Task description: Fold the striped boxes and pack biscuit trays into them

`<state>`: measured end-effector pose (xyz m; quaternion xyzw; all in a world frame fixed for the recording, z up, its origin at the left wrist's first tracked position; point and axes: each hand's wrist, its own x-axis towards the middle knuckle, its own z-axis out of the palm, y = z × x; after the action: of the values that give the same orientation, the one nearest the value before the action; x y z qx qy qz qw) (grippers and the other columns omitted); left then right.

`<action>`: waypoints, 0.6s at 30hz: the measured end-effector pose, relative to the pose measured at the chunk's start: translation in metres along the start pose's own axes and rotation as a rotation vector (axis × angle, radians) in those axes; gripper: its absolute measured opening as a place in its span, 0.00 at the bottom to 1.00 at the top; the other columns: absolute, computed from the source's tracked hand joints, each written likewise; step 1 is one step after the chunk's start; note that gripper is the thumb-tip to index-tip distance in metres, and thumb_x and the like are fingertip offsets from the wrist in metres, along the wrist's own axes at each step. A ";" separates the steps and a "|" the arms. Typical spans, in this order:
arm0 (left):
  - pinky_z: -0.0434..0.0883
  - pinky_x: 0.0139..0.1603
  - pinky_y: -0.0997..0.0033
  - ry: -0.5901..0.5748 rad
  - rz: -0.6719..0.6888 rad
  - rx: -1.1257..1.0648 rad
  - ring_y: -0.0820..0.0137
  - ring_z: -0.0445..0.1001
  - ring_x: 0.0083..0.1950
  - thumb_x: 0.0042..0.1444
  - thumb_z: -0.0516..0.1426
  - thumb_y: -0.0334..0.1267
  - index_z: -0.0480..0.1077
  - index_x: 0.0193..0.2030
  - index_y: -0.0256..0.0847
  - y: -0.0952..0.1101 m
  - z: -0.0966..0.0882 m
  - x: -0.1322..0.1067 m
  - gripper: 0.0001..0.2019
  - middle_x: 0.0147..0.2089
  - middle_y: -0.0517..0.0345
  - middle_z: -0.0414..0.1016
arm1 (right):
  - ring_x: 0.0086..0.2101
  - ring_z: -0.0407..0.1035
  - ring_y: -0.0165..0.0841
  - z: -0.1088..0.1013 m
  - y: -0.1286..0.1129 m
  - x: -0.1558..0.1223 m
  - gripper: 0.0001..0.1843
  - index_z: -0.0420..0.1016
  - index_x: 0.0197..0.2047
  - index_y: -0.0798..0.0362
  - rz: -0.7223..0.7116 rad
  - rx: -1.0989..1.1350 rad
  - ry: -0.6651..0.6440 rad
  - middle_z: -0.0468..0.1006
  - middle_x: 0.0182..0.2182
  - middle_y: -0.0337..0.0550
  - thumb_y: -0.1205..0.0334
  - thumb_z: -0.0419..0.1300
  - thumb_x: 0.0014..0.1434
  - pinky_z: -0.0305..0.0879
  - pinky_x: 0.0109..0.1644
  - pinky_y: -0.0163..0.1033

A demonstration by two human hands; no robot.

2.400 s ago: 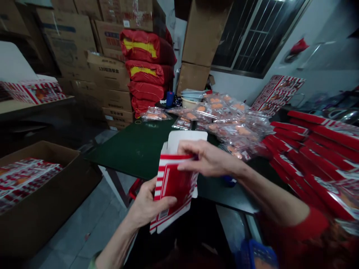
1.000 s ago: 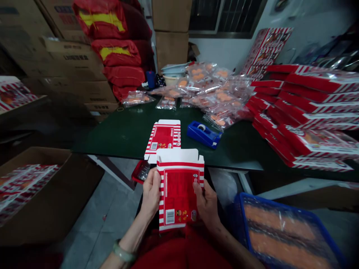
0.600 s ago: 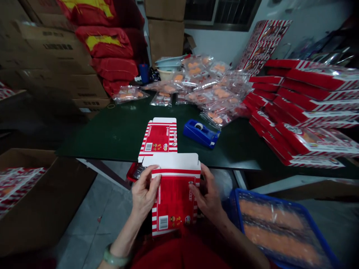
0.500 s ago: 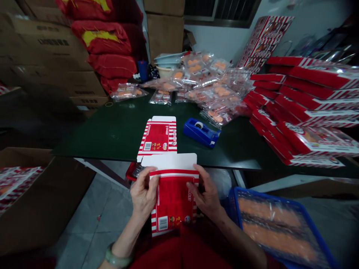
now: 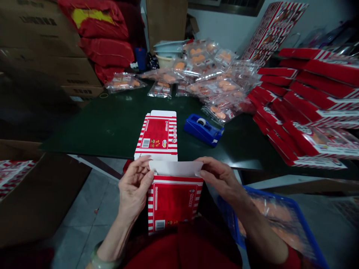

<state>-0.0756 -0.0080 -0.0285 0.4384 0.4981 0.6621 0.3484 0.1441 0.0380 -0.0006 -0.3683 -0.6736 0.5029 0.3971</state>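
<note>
Close to my body is a red-and-white striped cardboard box [image 5: 176, 200], its white end flap [image 5: 176, 168] standing up at the far end. My left hand [image 5: 136, 183] grips the flap's left corner between thumb and fingers. At the right corner, my right hand [image 5: 220, 175] pinches the same end of the box. A second flat carton [image 5: 157, 136] of the same print lies on the table just beyond. To its right sits a blue tape dispenser [image 5: 203, 129] with a roll in it.
Clear packets of orange pieces [image 5: 202, 82] are heaped at the back of the green table [image 5: 112, 127]. Filled red boxes [image 5: 305, 112] are stacked at right. A blue crate [image 5: 303, 224] stands low on the right; an open cardboard box [image 5: 56, 179] is at left.
Both hands have moved to the box's far corners, the right one outward. The white flap, which lay flat, now stands up, and the box looks more opened out.
</note>
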 end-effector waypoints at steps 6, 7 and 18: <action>0.73 0.41 0.64 -0.244 0.432 0.278 0.66 0.75 0.40 0.57 0.54 0.29 0.74 0.37 0.40 0.008 -0.010 0.003 0.07 0.39 0.51 0.74 | 0.43 0.70 0.32 -0.009 0.006 -0.010 0.14 0.72 0.42 0.53 -0.349 -0.436 0.010 0.72 0.43 0.49 0.74 0.49 0.59 0.68 0.44 0.38; 0.73 0.41 0.64 -0.281 0.467 0.315 0.65 0.75 0.41 0.57 0.54 0.29 0.75 0.38 0.40 0.011 -0.011 0.003 0.08 0.39 0.51 0.74 | 0.47 0.69 0.34 -0.010 0.006 -0.012 0.16 0.71 0.45 0.52 -0.348 -0.455 -0.032 0.72 0.47 0.51 0.74 0.49 0.59 0.67 0.48 0.40; 0.69 0.26 0.77 -0.704 0.302 0.581 0.72 0.75 0.28 0.57 0.55 0.39 0.74 0.37 0.40 0.055 0.008 0.036 0.08 0.31 0.56 0.78 | 0.26 0.66 0.26 -0.011 -0.022 0.012 0.09 0.69 0.32 0.54 0.203 -0.108 -0.217 0.74 0.27 0.38 0.59 0.63 0.52 0.63 0.28 0.31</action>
<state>-0.0827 0.0124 0.0340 0.7825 0.4451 0.3501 0.2588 0.1471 0.0477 0.0251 -0.3988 -0.6980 0.5402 0.2488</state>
